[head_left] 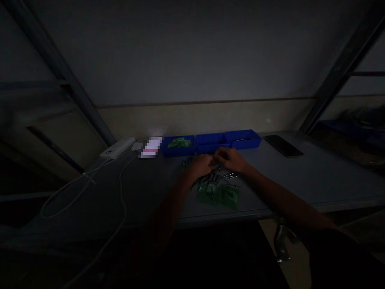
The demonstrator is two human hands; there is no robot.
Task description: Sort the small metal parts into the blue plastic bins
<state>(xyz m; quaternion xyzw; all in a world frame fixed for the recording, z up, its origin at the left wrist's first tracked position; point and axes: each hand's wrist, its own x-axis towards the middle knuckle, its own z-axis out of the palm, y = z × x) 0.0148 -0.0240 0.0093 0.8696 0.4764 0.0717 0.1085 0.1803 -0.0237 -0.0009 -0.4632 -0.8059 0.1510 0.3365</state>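
My left hand and my right hand meet over the middle of the grey table, just in front of the blue trays. Both have their fingers closed; what they pinch is too small and dark to name. Below them lie several small metal pieces and a few thin metal rods. Nearer the front edge are two green plastic packets, side by side. A bit of green shows beside my left hand.
Three blue trays stand in a row: the left one holds green packets, the middle one adjoins the right one. A phone lies right; a lit screen, white device and cable are left.
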